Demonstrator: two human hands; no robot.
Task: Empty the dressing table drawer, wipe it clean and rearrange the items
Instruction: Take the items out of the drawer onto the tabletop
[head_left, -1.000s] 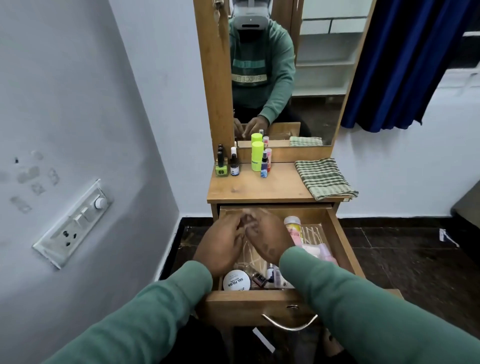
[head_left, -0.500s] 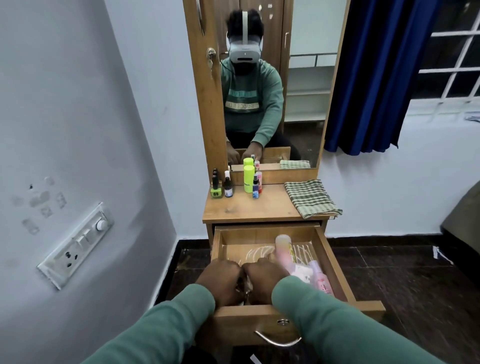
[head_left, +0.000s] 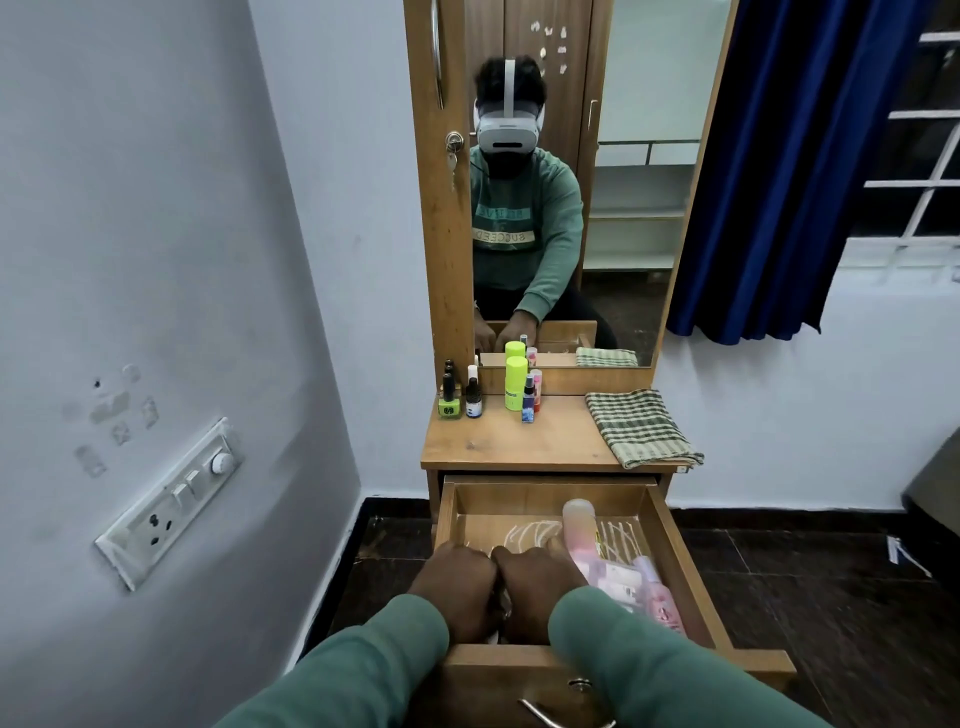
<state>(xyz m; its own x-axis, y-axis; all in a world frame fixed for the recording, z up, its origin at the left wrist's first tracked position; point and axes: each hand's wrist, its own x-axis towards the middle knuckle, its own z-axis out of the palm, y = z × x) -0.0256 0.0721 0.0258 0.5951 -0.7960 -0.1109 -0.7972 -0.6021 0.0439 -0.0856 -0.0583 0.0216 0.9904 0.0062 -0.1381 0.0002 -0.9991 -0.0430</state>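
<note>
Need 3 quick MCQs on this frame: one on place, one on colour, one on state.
1. Where does the checked cloth lie? A on the floor; B right end of the tabletop; C hung on the curtain.
2. What colour is the tall can by the mirror? A neon green; B blue; C white.
3. The drawer is: A shut; B pulled open; C taken right out.
Answers: 1 B, it lies folded on the tabletop's right end. 2 A, its body is bright yellow-green. 3 B, its inside shows, with pink bottles in it.

Your left hand (head_left: 457, 587) and right hand (head_left: 540, 582) touch at the drawer (head_left: 675, 545) front; bottles (head_left: 587, 540) lie right of them; a cloth (head_left: 641, 428) lies on the tabletop (head_left: 519, 441) behind.
</note>
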